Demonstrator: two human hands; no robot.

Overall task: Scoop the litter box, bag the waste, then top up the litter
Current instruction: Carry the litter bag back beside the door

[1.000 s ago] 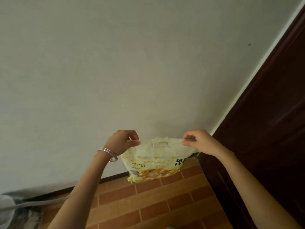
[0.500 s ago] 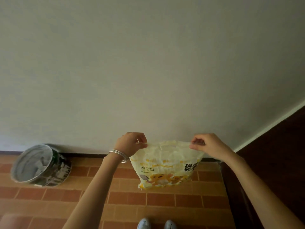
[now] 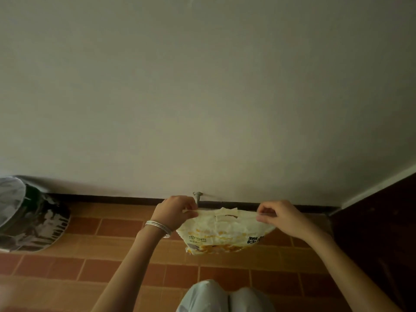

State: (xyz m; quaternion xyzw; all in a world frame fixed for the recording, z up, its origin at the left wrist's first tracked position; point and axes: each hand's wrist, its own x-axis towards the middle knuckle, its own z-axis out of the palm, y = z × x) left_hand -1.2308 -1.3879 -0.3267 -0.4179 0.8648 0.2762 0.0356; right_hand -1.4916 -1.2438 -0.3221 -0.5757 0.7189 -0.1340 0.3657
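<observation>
Litter bag (image 3: 221,233) (yellow-white, "BENTONITE" print) hangs above brick floor (image 3: 126,246) near the wall, top edge stretched between left hand (image 3: 174,212) and right hand (image 3: 279,218), each pinching one upper corner; patterned bin (image 3: 33,224) well left.

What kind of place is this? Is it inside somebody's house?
Probably inside a home, maybe a hallway corner: a plain white wall meets a reddish tiled floor, a dark wooden door stands at the right, and the held cat litter bag suggests a pet lives here.
</observation>
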